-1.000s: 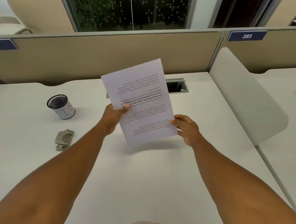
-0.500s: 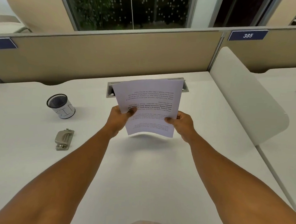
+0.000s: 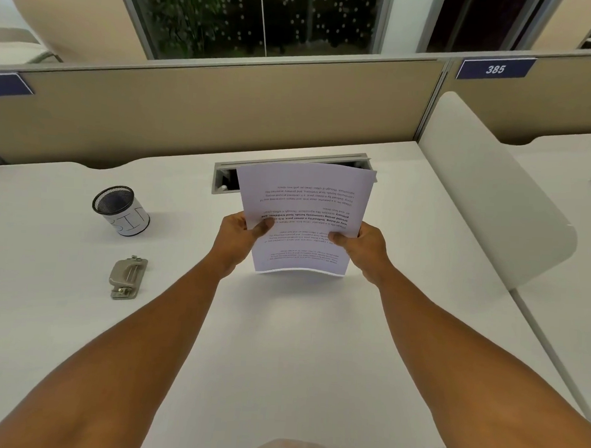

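The white desk (image 3: 280,360) fills the view, closed at its far edge by a beige partition (image 3: 224,110). Above its middle a thin stack of printed sheets (image 3: 305,197) stands nearly upright in front of the cable slot (image 3: 224,182), its lower edge just over the surface; whether it touches cannot be told. The left hand (image 3: 237,238) and the right hand (image 3: 364,248) pinch the stack's side edges, thumbs on the printed face. The step looks like squaring the sheets. The next move probably calls for tapping the lower edge level with a loosened pinch. At the left stand a mesh cup (image 3: 120,209) and, nearer, a hole punch (image 3: 127,276).
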A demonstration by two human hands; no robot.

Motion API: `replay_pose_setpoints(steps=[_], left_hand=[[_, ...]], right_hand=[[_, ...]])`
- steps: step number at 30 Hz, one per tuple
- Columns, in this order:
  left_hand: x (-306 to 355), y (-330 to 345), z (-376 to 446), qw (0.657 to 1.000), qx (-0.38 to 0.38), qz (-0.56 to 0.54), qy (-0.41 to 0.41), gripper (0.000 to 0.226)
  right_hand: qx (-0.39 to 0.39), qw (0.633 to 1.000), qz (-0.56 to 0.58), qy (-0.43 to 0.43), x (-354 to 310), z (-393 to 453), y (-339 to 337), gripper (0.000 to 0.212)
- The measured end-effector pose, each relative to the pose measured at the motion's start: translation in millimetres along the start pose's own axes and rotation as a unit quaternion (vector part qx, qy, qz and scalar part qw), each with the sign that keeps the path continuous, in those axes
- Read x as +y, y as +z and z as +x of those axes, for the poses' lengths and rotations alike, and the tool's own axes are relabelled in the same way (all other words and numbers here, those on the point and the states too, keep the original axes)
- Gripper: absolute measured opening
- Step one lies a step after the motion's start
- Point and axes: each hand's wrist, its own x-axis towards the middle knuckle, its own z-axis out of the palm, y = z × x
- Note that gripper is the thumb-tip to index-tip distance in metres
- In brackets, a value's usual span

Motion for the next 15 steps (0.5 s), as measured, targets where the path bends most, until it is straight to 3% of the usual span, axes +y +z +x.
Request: replay_pose_setpoints(steps=[15], left_hand=[[3.4,-0.2,0.8,1.0,0.019,0.004,-0.001,0.022]], right_hand=[[-0.014,1.0,-0.012,-0.019,-6.7,0.6,-2.8,0.034]])
